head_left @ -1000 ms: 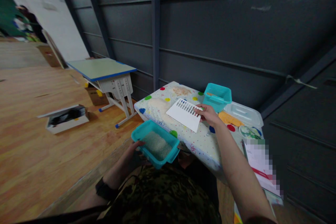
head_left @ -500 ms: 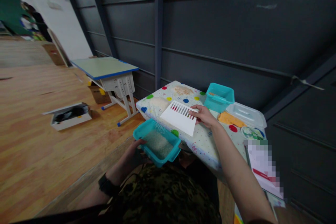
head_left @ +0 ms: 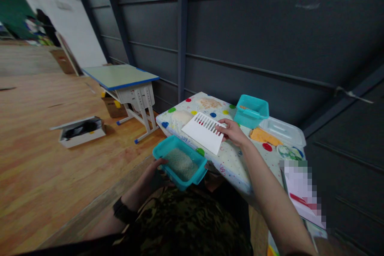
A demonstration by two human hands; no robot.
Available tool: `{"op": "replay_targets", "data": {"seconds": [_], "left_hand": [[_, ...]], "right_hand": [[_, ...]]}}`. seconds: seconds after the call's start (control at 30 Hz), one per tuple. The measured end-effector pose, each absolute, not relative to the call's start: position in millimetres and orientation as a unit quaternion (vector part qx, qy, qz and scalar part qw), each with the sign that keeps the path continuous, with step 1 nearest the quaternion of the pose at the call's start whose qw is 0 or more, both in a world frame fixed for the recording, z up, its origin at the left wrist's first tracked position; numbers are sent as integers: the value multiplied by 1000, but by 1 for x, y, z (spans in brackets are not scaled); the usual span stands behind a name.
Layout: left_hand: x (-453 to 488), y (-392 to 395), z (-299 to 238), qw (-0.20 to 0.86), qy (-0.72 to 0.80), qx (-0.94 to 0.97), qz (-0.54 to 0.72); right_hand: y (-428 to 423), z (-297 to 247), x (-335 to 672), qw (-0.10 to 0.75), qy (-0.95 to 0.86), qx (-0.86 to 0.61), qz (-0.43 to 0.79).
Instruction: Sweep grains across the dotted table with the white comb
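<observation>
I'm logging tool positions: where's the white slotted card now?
The white slotted card is near the middle of the head view, in the right hand, over the patterned tablecloth, beyond and right of the teal tub in the left hand.

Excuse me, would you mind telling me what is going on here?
A person's left hand holds a teal bin of pale grains in front of the table. The right hand holds a white slotted card over the tabletop. Beyond it lie a pale heap and a tan heap.
</observation>
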State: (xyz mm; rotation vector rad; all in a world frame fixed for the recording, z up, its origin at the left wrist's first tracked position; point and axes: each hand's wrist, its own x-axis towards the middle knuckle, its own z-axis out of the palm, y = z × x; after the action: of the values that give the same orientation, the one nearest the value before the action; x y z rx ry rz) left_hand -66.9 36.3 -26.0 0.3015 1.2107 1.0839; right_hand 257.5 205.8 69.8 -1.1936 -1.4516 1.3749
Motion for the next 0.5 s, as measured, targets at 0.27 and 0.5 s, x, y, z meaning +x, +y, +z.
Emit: {"op": "replay_targets", "data": {"seconds": [0.27, 0.5], "left_hand": [[-70, 39, -21, 671, 550, 115, 483], [-71, 39, -13, 668, 560, 104, 480]], "right_hand": [[209, 64, 248, 428, -575, -499, 487], [207, 64, 246, 414, -589, -473, 508]]}}
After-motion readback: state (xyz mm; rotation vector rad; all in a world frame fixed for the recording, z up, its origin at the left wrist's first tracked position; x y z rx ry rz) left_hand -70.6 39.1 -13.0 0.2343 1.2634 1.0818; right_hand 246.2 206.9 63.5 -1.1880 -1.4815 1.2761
